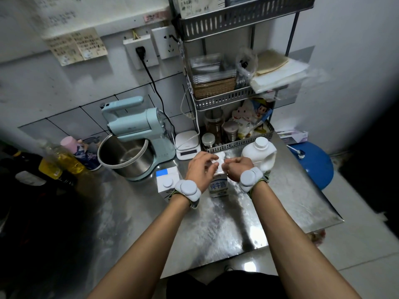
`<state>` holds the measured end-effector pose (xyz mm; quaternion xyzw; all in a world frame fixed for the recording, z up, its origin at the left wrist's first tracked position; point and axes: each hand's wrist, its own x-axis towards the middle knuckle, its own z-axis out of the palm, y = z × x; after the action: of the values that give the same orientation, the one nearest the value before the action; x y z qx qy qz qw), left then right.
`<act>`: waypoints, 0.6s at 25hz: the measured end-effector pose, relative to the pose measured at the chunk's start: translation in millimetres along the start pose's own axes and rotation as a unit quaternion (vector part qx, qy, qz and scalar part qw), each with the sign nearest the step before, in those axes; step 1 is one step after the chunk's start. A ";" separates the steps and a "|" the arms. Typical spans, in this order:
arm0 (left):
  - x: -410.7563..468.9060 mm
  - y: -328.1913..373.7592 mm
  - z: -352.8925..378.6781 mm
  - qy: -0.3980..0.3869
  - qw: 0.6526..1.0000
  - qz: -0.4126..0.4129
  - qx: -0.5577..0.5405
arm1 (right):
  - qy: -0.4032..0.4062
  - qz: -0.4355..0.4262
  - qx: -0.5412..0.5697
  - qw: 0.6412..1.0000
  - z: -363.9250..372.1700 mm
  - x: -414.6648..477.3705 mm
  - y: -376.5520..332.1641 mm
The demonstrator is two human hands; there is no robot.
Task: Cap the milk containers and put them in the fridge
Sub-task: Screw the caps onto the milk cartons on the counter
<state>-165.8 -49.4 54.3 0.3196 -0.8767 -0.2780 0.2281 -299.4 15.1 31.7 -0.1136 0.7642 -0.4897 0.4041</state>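
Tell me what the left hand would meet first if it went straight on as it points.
Most likely the top of the middle milk carton, which the left hand seems to grip; the right hand is just beyond.

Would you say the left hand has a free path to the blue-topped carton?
Probably yes: the blue-topped carton stands beside the left hand, nothing between, though that hand grips the milk carton.
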 end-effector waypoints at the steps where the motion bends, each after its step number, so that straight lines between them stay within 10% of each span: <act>1: 0.8 -1.1 0.3 0.006 1.000 -0.008 -0.004 | 0.001 0.000 0.001 1.000 -0.1 -0.6 -0.2; 15: -2.3 -10.9 6.1 -0.052 0.998 -0.007 0.031 | 0.003 -0.010 0.011 1.000 2.7 7.7 2.4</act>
<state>-163.0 -52.8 42.3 0.3173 -0.8933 -0.2689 0.1704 -301.9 10.1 25.2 -0.1153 0.7588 -0.5021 0.3986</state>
